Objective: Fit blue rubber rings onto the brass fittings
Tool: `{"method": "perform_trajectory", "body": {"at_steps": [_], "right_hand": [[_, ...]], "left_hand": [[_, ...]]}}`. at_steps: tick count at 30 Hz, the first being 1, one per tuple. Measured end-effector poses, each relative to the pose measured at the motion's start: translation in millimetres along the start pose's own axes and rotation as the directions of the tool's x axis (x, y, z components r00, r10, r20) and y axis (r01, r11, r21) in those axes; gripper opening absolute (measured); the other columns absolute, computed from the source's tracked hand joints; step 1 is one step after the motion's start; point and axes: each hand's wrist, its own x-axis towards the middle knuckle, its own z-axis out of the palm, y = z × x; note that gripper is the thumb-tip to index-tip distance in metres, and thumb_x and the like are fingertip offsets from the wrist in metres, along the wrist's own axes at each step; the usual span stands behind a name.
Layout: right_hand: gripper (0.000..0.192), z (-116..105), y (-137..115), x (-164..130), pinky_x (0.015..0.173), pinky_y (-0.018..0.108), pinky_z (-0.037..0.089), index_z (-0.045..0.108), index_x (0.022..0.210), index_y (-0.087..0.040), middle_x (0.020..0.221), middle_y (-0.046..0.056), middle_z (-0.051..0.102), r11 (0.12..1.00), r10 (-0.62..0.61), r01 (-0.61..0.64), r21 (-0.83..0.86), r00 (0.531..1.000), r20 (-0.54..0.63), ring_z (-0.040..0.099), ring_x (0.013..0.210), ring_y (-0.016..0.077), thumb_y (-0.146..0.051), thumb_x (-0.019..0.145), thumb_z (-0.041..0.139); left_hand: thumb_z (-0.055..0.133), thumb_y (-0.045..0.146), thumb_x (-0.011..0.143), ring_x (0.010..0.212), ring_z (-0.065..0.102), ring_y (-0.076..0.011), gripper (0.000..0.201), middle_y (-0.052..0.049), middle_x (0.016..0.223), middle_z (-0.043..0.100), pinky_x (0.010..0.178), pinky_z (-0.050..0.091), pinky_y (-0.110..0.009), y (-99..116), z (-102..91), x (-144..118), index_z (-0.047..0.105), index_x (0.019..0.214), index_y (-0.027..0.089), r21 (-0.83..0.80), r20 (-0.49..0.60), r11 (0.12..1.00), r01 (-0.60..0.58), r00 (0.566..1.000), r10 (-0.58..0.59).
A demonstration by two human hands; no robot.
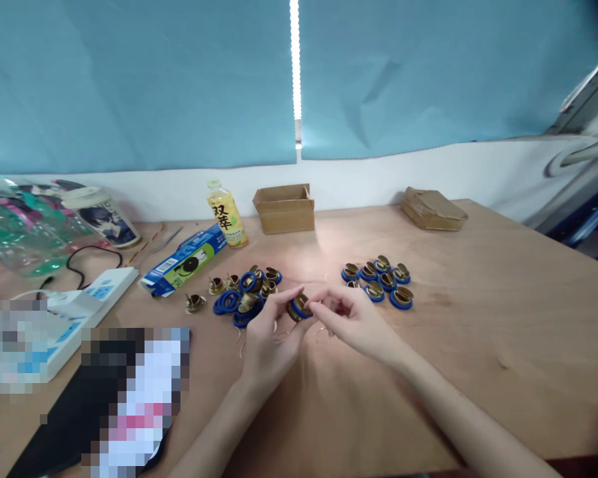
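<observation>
My left hand (274, 332) holds a round brass fitting with a blue ring (299, 307) between thumb and fingers. My right hand (351, 322) meets it from the right, thumb and forefinger pinched together at the fitting's edge. Whatever lies in that pinch is too small to make out. Left of my hands is a pile of brass fittings and loose blue rings (228, 302), with a brass fitting (195, 303) standing apart. To the right, several brass fittings with blue rings (373, 290) sit in a group. Thin curved wire pieces (321, 331) lie beneath my hands.
A yellow drink bottle (229, 219), an open cardboard box (286, 209) and another cardboard box (433, 209) stand at the back. A blue-green carton (184, 262), a power strip (92, 312), a printed cup (102, 216) and a phone-like dark object (84, 392) occupy the left.
</observation>
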Motion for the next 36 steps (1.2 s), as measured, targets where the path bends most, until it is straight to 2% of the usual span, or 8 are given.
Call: {"method": "perform_trajectory", "body": {"at_steps": [3, 7, 10, 13, 18, 24, 31, 36], "right_hand": [[0.008, 4.7, 0.9, -3.1, 0.047, 0.023, 0.031, 0.063, 0.082, -0.02, 0.057, -0.007, 0.043, 0.981, -0.114, 0.114, -0.158, 0.993, 0.01, 0.041, 0.051, 0.0095, -0.025, 0.087, 0.061], [0.011, 10.6, 6.8, -1.6, 0.05, 0.024, 0.027, 0.057, 0.085, -0.021, 0.057, -0.01, 0.034, 0.983, -0.104, 0.109, -0.148, 0.994, 0.036, 0.035, 0.052, 0.0092, -0.023, 0.082, 0.068], [0.017, 10.1, 12.2, 3.0, 0.048, 0.023, 0.025, 0.054, 0.079, -0.02, 0.056, -0.009, 0.035, 0.999, -0.017, 0.017, -0.046, 1.0, 0.009, 0.034, 0.049, 0.0086, -0.03, 0.084, 0.066], [0.027, 3.6, 16.5, 7.1, 0.041, 0.022, 0.022, 0.054, 0.082, -0.02, 0.052, -0.01, 0.04, 0.968, 0.162, -0.179, 0.174, 0.981, 0.109, 0.028, 0.041, 0.0067, -0.045, 0.086, 0.064], [0.039, -4.0, 21.1, 9.9, 0.037, 0.022, 0.023, 0.05, 0.074, -0.021, 0.045, -0.013, 0.03, 0.88, 0.313, -0.37, 0.296, 0.923, 0.222, 0.021, 0.037, 0.006, -0.056, 0.084, 0.064], [0.031, 2.9, 18.8, 4.2, 0.05, 0.023, 0.032, 0.052, 0.106, -0.022, 0.058, -0.01, 0.038, 0.996, 0.009, -0.019, -0.088, 0.994, -0.108, 0.04, 0.052, 0.0112, -0.044, 0.088, 0.065], [0.016, 10.9, 23.5, -3.3, 0.066, 0.028, 0.04, 0.059, 0.107, -0.023, 0.083, 0.002, 0.06, 0.812, -0.324, 0.312, -0.494, 0.944, 0.065, 0.055, 0.072, 0.017, -0.018, 0.094, 0.051], [0.01, 3.9, 26.7, 2.6, 0.064, 0.027, 0.039, 0.056, 0.089, -0.022, 0.079, 0.003, 0.063, 0.802, -0.325, 0.246, -0.545, 0.944, -0.051, 0.057, 0.068, 0.0171, -0.02, 0.095, 0.05]], "left_hand": [[0.069, 0.015, 0.083, 0.101, 0.072, -0.0229, 0.037, -0.01, 0.113, 0.073, 0.087, 0.06, -0.036, -2.9, -1.5, -0.2, 0.06, 0.119, 0.021, 0.156, -0.024, 0.986, -0.066, 0.997, 0.071], [0.064, 0.009, 0.081, 0.099, 0.071, -0.0229, 0.041, -0.009, 0.11, 0.072, 0.085, 0.06, -0.036, -2.5, -2.0, 0.6, 0.059, 0.12, 0.02, 0.243, 0.027, 0.959, -0.146, 0.989, 0.144], [0.064, 0.012, 0.084, 0.102, 0.07, -0.0234, 0.04, -0.01, 0.114, 0.07, 0.087, 0.059, -0.036, 3.2, 0.0, 2.1, 0.059, 0.123, 0.021, 0.266, 0.047, 0.94, -0.212, 0.977, 0.207], [0.065, 0.014, 0.085, 0.106, 0.068, -0.0235, 0.045, -0.011, 0.116, 0.066, 0.09, 0.058, -0.035, 9.0, 1.8, 3.6, 0.058, 0.129, 0.022, 0.284, 0.056, 0.934, -0.216, 0.976, 0.209], [0.072, 0.02, 0.082, 0.076, 0.068, -0.0165, 0.045, -0.005, 0.095, 0.07, 0.07, 0.06, -0.029, 8.1, 1.3, 4.3, 0.058, 0.125, 0.02, 0.255, -0.004, 0.951, -0.172, 0.984, 0.179], [0.072, 0.02, 0.081, 0.069, 0.067, -0.0147, 0.042, -0.005, 0.097, 0.072, 0.067, 0.059, -0.028, 0.5, -0.6, 3.0, 0.059, 0.12, 0.02, 0.306, -0.022, 0.933, -0.189, 0.978, 0.205], [0.064, 0.006, 0.078, 0.087, 0.069, -0.021, 0.044, -0.007, 0.101, 0.072, 0.078, 0.059, -0.033, -3.9, -1.6, 0.0, 0.058, 0.119, 0.02, 0.344, 0.077, 0.91, -0.233, 0.972, 0.22], [0.07, 0.019, 0.083, 0.099, 0.066, -0.0265, 0.05, -0.01, 0.11, 0.07, 0.084, 0.057, -0.042, -5.8, -0.5, 1.3, 0.051, 0.13, 0.021, 0.359, 0.106, 0.903, -0.239, 0.971, 0.215]]}}
